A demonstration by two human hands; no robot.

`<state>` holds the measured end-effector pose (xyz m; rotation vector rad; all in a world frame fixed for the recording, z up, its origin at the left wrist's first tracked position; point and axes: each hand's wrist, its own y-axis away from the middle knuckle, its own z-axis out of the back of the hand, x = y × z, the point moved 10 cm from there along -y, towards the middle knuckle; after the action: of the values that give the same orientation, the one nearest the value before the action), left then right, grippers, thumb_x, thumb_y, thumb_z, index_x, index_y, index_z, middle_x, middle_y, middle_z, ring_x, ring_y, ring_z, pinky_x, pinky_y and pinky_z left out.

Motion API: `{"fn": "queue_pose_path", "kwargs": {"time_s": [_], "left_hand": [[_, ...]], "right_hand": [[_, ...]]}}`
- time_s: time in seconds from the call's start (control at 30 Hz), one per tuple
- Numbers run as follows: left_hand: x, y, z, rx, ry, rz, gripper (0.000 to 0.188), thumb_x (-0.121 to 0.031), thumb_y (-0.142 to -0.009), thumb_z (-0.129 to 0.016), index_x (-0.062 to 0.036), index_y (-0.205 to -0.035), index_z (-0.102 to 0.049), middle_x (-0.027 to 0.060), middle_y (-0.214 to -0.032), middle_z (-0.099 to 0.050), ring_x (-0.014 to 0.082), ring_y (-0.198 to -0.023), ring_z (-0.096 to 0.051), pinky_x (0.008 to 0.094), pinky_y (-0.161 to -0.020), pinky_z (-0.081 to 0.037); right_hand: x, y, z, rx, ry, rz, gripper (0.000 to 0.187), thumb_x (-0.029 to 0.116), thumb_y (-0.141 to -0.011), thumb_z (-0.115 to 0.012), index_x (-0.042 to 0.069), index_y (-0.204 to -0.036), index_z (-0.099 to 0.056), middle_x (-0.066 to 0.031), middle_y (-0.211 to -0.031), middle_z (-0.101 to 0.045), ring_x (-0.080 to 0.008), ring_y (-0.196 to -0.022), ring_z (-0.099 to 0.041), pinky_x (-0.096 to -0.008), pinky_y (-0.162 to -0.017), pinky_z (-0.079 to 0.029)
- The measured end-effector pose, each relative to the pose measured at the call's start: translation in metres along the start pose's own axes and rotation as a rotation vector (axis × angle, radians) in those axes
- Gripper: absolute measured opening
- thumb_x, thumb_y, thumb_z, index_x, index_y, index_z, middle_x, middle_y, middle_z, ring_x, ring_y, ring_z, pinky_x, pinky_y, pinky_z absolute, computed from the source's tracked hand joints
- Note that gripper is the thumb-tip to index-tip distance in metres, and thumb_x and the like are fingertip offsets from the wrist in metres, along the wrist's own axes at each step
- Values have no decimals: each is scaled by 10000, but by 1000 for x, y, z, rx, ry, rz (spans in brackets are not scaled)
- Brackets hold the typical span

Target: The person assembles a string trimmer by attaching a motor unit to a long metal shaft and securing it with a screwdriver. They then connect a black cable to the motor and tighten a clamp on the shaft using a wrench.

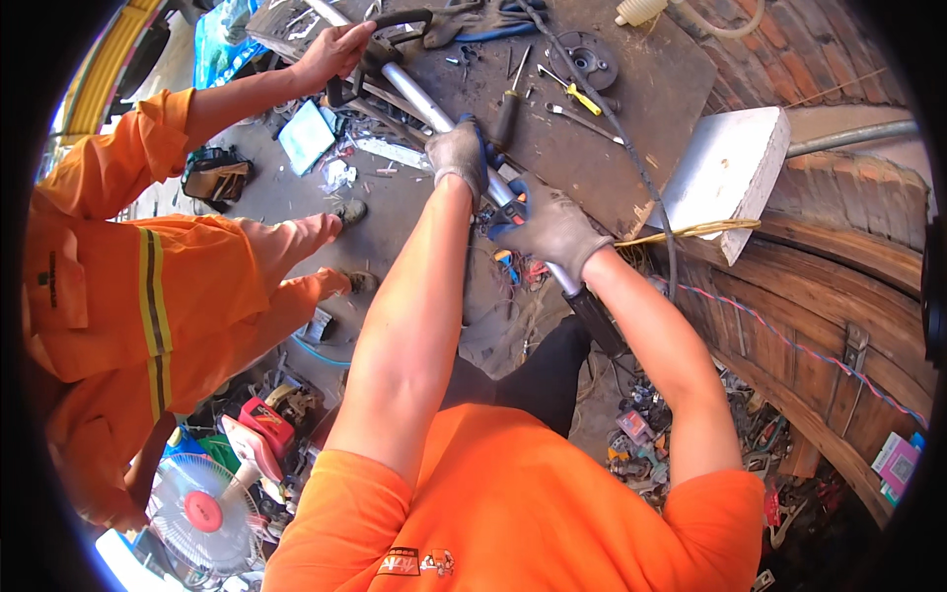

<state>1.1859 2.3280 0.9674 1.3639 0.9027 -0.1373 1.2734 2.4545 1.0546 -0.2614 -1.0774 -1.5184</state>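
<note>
A long silver pole (419, 97) with a black loop handle (400, 18) slants from the upper left down toward my body. My left hand (459, 158), in a grey and dark blue work glove, wraps round the middle of it. Lower down, my right hand (554, 229), gloved the same way, grips the pole beside a black fitting with red parts (510, 211). A black end piece (596, 322) hangs below that hand, near my knee. At the loop handle, a co-worker's bare hand (335, 54) touches or holds the upper section; its fingers are partly hidden.
On the worktable (651, 89) lie a dark-handled screwdriver (509, 116), a yellow-handled tool (582, 97), a round metal disc (589, 59) and a cable. A white foam block (725, 173) leans at right. A fan (202, 508) stands lower left, and loose parts (641, 449) litter the floor.
</note>
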Motion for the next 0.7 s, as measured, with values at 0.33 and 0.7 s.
{"fn": "queue_pose_path", "kwargs": {"time_s": [0.33, 0.7], "left_hand": [[5, 17, -6, 35, 6, 28, 143, -147, -900, -626, -79, -826, -525, 23, -624, -507, 161, -474, -490, 358, -445, -468], [-1, 8, 1, -18, -30, -25, 116, -115, -879, -615, -46, -843, -528, 43, -651, -532, 167, -486, -515, 351, -449, -494]], "right_hand": [[-28, 14, -14, 221, -1034, -30, 426, 99, -730, -780, -9, -1099, -596, -65, -861, -676, -133, -720, -661, -275, -642, -543], [1, 38, 8, 0, 304, -106, 824, 418, -719, -776, 40, -1365, -431, -233, -1120, -656, -385, -1055, -652, -473, -927, -504]]}}
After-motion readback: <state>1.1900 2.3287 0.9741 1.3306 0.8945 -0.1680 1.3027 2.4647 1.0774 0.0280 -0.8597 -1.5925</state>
